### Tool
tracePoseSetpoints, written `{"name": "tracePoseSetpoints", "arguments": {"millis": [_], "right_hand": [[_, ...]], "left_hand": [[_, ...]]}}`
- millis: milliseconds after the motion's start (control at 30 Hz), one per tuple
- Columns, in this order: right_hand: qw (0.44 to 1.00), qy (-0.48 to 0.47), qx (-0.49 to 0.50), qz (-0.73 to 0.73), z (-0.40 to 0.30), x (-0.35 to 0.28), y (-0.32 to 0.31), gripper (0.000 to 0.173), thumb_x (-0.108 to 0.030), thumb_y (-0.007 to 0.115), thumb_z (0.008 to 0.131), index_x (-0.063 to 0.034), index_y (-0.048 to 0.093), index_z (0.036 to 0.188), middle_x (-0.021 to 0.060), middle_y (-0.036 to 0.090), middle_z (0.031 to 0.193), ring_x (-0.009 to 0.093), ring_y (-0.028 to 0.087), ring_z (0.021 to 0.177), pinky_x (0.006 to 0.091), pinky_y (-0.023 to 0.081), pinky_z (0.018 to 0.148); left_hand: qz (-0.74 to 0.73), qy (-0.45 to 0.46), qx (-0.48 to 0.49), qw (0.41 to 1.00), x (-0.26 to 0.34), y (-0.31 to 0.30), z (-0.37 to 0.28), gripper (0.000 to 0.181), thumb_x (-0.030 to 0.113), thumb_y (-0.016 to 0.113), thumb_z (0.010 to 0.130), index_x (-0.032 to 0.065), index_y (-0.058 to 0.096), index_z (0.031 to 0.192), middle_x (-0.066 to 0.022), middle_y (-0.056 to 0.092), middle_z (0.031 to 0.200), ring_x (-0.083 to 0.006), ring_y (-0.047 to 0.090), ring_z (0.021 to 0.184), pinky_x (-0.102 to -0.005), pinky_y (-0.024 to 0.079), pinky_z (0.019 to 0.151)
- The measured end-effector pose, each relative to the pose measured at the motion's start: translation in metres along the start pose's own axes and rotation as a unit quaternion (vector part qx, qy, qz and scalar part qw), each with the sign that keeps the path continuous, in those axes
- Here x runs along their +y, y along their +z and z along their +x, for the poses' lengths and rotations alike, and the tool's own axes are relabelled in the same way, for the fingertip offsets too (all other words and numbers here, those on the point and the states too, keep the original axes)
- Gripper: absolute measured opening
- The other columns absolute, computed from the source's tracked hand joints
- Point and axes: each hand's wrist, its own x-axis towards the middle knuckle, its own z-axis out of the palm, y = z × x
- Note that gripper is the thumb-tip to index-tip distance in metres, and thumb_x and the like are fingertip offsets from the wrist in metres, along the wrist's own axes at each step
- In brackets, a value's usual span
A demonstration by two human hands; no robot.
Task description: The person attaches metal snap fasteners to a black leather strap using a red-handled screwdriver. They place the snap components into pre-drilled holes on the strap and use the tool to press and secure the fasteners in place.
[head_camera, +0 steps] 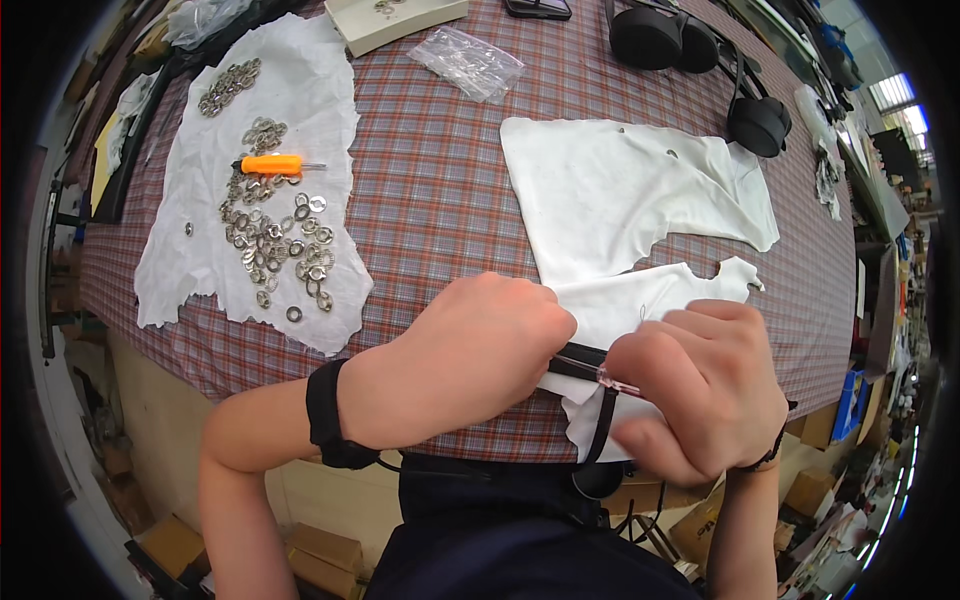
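Note:
My left hand is closed around a dark part of a pair of black headphones, near the front edge of the table. In my right hand is a small screwdriver with a clear pinkish handle, its shaft pointing left towards the dark part. A thin black band hangs between the hands, with a round black ear cup at its lower end. White cloth lies beneath and behind my hands. My left fingertips and the screwdriver's tip are hidden.
At left, a white cloth bears many metal rings and an orange-handled screwdriver. Behind are a clear plastic bag, a shallow box, a phone-like black device and more black headphones. A checked cloth covers the table.

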Motion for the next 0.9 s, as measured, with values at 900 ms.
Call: {"name": "tracePoseSetpoints", "arguments": {"millis": [900], "right_hand": [[0.992, -0.034, 0.109, -0.062, 0.001, 0.001, 0.016, 0.034, -0.014, 0.082, 0.063, -0.0068, 0.067, 0.093, 0.0007, 0.044, 0.066, 0.02, 0.046, 0.053, 0.0358, 0.035, 0.049]], "left_hand": [[0.013, 0.047, -0.006, 0.999, -0.001, 0.0, -0.003, 0.012, 0.012, 0.072, 0.084, 0.005, 0.062, 0.086, -0.0112, 0.059, 0.077, -0.0345, 0.063, 0.071, -0.0451, 0.051, 0.062]]}}
